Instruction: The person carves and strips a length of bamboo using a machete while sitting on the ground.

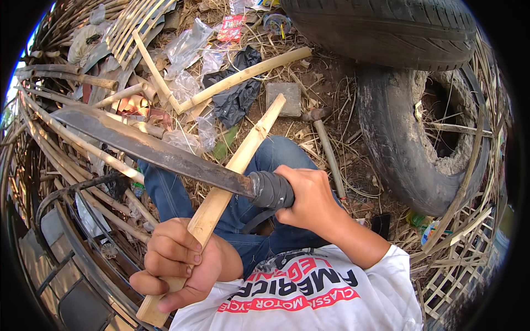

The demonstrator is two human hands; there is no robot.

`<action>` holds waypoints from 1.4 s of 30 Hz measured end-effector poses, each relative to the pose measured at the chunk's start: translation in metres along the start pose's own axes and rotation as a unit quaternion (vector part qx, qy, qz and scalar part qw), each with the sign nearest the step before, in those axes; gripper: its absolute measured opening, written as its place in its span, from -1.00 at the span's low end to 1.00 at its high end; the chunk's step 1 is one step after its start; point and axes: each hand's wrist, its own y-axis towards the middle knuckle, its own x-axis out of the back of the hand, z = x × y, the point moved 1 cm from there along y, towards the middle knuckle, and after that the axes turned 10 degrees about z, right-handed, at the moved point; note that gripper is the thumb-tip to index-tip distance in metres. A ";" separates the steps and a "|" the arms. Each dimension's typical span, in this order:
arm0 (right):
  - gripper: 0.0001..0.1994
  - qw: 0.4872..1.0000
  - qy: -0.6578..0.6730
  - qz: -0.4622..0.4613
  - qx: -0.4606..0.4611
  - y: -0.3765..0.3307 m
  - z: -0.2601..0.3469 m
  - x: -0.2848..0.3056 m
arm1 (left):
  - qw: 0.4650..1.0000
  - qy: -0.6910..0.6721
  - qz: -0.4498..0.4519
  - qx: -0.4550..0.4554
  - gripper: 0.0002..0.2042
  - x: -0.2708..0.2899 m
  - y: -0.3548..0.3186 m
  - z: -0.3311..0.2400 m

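My left hand [176, 262] grips the near end of a flat split bamboo strip [243, 157] that slants up and away over my blue-jeaned knee. My right hand [309, 198] holds the grey taped handle of a long dark machete [149, 149]. Its blade runs up and left and crosses over the strip's middle. Whether the edge touches the strip cannot be made out.
Two worn tyres [408, 138] lie at the right. A hammer [326, 143] rests on the dirt beside a grey brick [284, 96]. Bamboo poles [243, 77], plastic bags and litter spread ahead. Woven bamboo lattice [458, 259] curves around both sides.
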 end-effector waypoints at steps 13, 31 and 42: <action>-0.66 0.978 -0.004 -0.104 -0.180 -0.025 -0.075 0.004 | 1.000 -0.020 0.004 0.011 -0.62 -0.003 0.005 0.004; -0.63 0.753 -0.551 -0.238 -0.269 -0.268 -0.076 0.147 | 0.943 -0.043 -0.331 -0.002 -0.67 0.178 0.002 -0.032; -0.63 0.747 -0.541 -0.238 -0.306 -0.317 -0.120 0.204 | 0.928 -0.013 -0.369 -0.053 -0.65 0.246 -0.030 -0.069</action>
